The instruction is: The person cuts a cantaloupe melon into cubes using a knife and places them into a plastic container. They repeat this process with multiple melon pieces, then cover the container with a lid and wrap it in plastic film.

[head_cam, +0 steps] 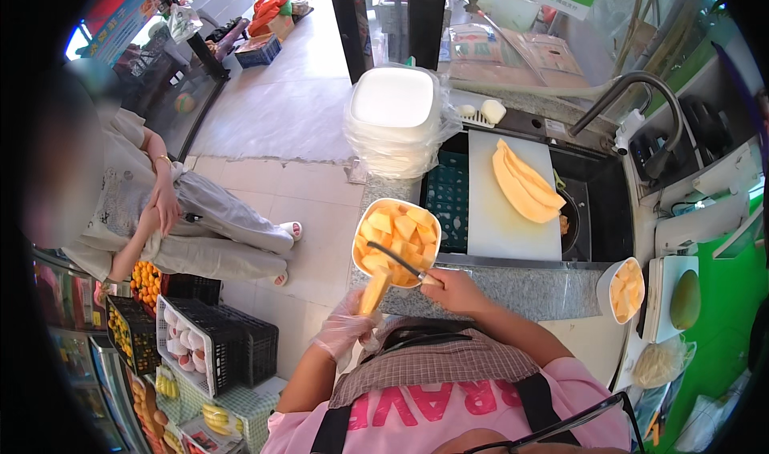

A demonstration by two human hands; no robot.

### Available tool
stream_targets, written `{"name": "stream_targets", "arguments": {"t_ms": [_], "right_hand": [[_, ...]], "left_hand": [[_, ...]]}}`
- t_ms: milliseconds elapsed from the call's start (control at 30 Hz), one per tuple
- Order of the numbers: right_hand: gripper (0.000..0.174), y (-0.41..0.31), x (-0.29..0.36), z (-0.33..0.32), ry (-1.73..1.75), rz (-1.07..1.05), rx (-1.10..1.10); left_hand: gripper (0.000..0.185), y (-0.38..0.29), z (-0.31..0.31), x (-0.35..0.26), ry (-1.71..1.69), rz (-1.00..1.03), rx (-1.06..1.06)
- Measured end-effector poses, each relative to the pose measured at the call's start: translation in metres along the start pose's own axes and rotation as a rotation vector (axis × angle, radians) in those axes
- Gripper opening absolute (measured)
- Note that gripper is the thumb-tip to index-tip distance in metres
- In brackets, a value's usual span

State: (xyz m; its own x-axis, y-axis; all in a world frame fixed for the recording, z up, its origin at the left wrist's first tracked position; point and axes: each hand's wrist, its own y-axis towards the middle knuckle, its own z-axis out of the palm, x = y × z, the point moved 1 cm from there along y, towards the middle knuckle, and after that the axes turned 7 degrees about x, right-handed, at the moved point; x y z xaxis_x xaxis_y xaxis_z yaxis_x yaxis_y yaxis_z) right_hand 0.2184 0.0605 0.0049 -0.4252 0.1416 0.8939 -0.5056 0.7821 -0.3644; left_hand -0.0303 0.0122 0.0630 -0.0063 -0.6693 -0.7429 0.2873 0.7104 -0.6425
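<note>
My left hand [345,328], in a clear plastic glove, grips a long wedge of orange-fleshed melon [375,290]. My bare right hand [456,292] is closed round the pale handle of a knife [399,259], its dark blade angled up and left over the fruit. Below the blade, a white square bowl [355,243] on the grey speckled counter holds many cut melon chunks [406,227]. The wedge's upper end reaches over the bowl's near rim. Larger peeled melon pieces [521,183] lie on a white cutting board [489,213] to the right, set across the sink.
A plastic-wrapped stack of white containers [393,111] stands beyond the bowl. Right are the black sink [604,195], a curved faucet [637,81], another filled bowl [625,290] and a scale [658,298] bearing a green fruit [685,299]. A person [156,195] stands left, near fruit crates [210,346].
</note>
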Motion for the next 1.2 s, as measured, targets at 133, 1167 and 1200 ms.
{"name": "stream_targets", "arguments": {"t_ms": [133,1167,1200], "right_hand": [[0.033,-0.015,0.005,-0.021,0.373,0.079,0.086],[0.017,-0.153,-0.113,-0.194,-0.267,-0.199,-0.388],[0.017,-0.148,-0.103,-0.192,-0.254,-0.219,-0.334]], "left_hand": [[0.066,0.012,-0.009,0.008,-0.044,0.105,-0.096],[0.028,0.186,0.223,-0.064,0.618,0.18,-0.052],[0.019,0.171,0.207,-0.062,0.48,0.367,-0.062]]}}
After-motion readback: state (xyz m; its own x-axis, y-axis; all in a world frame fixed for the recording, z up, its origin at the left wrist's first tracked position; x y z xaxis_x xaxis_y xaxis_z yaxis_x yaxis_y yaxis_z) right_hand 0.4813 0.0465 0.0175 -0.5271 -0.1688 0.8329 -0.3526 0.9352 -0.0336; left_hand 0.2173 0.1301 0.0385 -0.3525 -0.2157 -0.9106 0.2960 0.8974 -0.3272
